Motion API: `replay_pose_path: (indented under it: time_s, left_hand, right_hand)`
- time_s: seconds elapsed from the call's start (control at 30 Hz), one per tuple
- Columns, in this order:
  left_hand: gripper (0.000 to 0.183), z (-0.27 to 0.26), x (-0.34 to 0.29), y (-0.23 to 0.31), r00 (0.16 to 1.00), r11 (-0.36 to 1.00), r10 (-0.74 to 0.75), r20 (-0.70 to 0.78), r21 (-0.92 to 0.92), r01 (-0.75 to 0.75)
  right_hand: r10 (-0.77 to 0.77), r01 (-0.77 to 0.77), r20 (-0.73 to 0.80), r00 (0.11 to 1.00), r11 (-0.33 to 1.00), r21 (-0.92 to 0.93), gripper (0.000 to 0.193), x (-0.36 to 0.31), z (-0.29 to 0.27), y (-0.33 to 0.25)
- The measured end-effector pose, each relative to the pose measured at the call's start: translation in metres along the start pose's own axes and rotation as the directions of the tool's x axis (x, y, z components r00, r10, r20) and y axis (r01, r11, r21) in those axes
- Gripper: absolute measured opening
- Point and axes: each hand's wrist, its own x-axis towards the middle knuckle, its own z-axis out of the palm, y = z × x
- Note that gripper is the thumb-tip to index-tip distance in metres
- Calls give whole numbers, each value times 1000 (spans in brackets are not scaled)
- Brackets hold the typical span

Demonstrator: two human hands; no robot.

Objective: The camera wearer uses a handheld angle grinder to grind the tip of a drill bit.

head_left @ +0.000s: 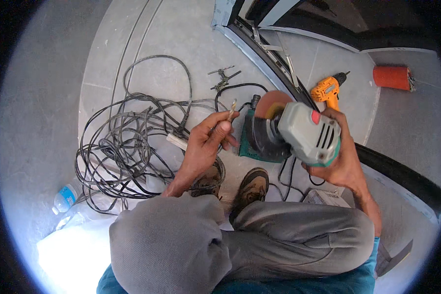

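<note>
Between the thumb and fingers of my left hand (204, 140) is a drill bit (232, 108), its tip pointing up. My right hand (347, 159) grips an angle grinder (306, 132), grey-white with a red button and green trim. The grinder's orange-brown disc (271, 103) faces the drill bit, with a visible gap between them. A black guard (262, 139) covers part of the disc. I cannot tell whether the disc is spinning. Beneath the guard, a green power tool (245, 142) lies on the floor, partly hidden.
A tangle of black cable (117, 147) spreads at the left, near a plastic bottle (64, 199). Ahead lie several thin metal pieces (225, 77). An orange cordless drill (327, 91) and a red cylinder (393, 78) are at the right. A dark frame (397, 171) crosses the right side.
</note>
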Motion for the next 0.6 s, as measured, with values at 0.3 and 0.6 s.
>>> replay_pose_path:
  time_s: [0.3, 0.6]
  left_hand:
    - [26, 9, 0, -12, 996, 1000, -9, -87, -3, 9]
    - [20, 13, -1, -18, 995, 981, 59, -82, 189, -42]
  right_hand:
    - [53, -49, 108, 993, 998, -39, 88, -6, -2, 11]
    - [40, -28, 114, 993, 994, -109, 89, -17, 4, 15]
